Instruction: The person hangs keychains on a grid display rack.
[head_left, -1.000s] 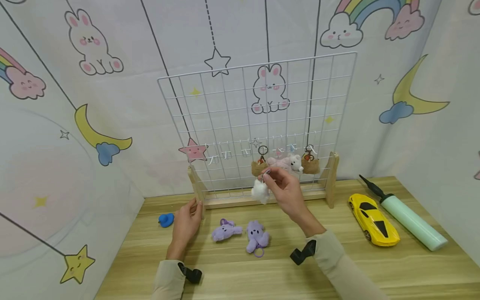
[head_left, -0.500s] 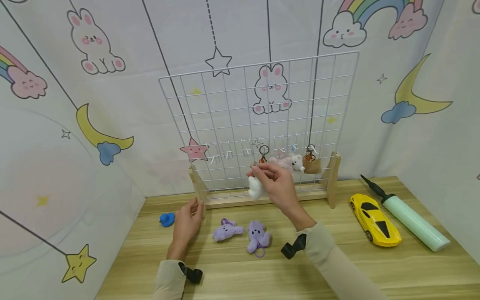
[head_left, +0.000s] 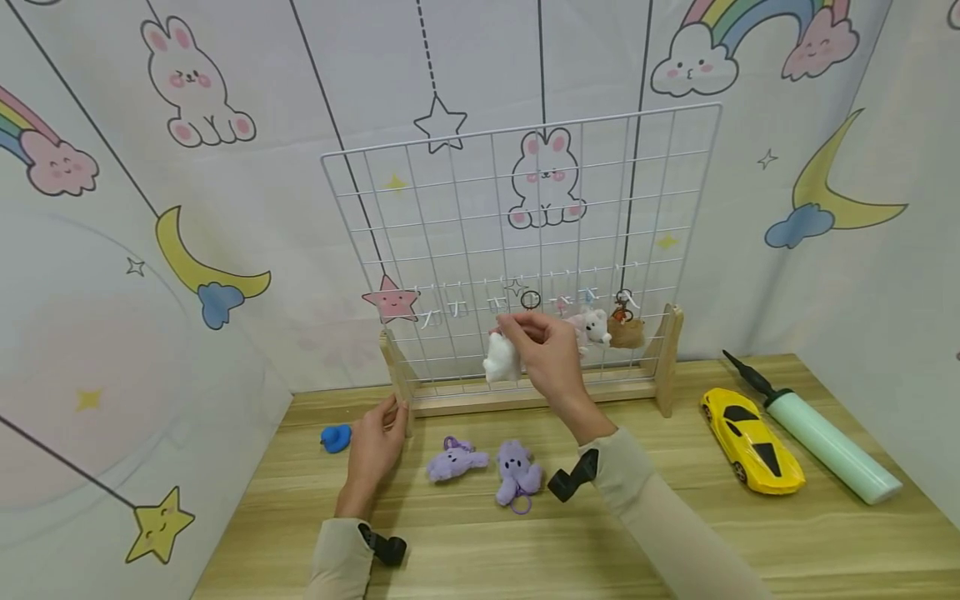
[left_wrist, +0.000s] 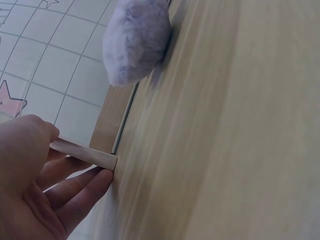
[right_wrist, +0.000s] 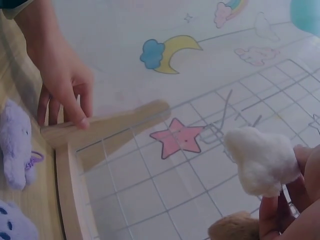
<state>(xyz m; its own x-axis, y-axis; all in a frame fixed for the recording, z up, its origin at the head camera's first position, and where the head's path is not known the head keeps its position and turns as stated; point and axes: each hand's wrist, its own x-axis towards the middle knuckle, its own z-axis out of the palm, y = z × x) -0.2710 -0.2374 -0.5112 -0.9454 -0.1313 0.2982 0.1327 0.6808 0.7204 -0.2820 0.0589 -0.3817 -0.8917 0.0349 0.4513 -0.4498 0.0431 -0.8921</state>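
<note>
My right hand (head_left: 553,358) pinches a small white plush keychain (head_left: 502,358) by its top, in front of the wire grid rack (head_left: 525,129). In the right wrist view the fluffy white plush (right_wrist: 262,160) hangs near the fingers; its ring is hidden. My left hand (head_left: 377,442) grips the rack's wooden foot (left_wrist: 85,152) at the left, thumb on one side and fingers on the other. White hooks (head_left: 457,308) line the grid. On those at the right hang a white bear (head_left: 597,327), a pink plush (head_left: 577,327) and a brown plush (head_left: 626,332). A black ring (head_left: 531,299) shows above my right hand.
Two purple plush keychains (head_left: 456,463) lie on the wooden table (head_left: 480,550) before the rack. A blue toy duck (head_left: 335,438) sits left of my left hand. To the right are a yellow toy car (head_left: 752,442) and a mint-green hand pump (head_left: 832,446).
My right hand has moved left and slightly up along the grid with the white plush keychain, now covering the brown plush below the black ring. The left hand keeps its grip on the foot.
</note>
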